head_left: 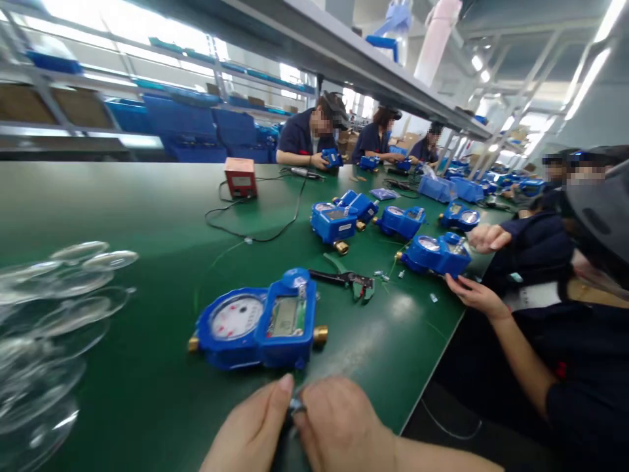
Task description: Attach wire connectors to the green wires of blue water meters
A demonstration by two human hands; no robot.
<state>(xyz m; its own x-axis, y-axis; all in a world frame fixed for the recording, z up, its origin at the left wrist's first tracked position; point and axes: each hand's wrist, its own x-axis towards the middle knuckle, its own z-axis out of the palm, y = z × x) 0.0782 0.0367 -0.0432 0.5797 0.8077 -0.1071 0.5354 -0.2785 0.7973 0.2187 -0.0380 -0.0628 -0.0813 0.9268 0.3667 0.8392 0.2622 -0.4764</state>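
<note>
My left hand point(250, 429) and my right hand point(341, 423) meet at the bottom edge of the green table point(122, 216). Both are closed in a pinch on a small dark metal part point(297, 408) held between them; I cannot make out what it is. Just beyond my hands lies a blue water meter point(258, 321) with a white dial, a small display and brass ends. Black pliers point(346, 282) lie behind it to the right.
Several clear round lenses point(59, 308) are piled at the left. More blue meters point(339, 219) stand farther along the table, and a red box point(240, 177) with a black cable sits behind them. A co-worker's hands point(474, 295) hold a meter point(435, 254) at the right; other people work farther along.
</note>
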